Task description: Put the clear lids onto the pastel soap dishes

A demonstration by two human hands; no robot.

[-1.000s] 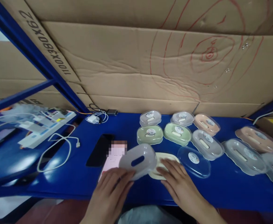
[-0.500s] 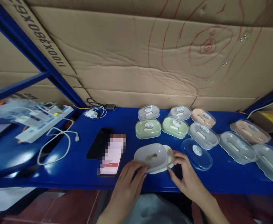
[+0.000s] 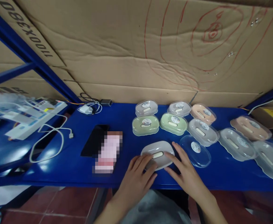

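A grey oval soap dish lies on the blue table before me, with a cream piece showing through its centre slot. My left hand grips the dish's left end, fingers over the rim and partly hiding it. At the opposite end, my right hand holds the dish between thumb and fingers. A clear oval lid with a round sticker rests just beyond my right hand. Behind are lidded green soap dishes and a lidded grey one.
More lidded grey and pink dishes stand along the back and right. Left of my hands lie a black phone and a phone with a blurred screen. A power strip and white cable occupy the left; cardboard stands behind.
The grey dish has shifted right over the cream piece, which stuck out at its right side and now shows only through the slot. My left hand has moved further over the dish.
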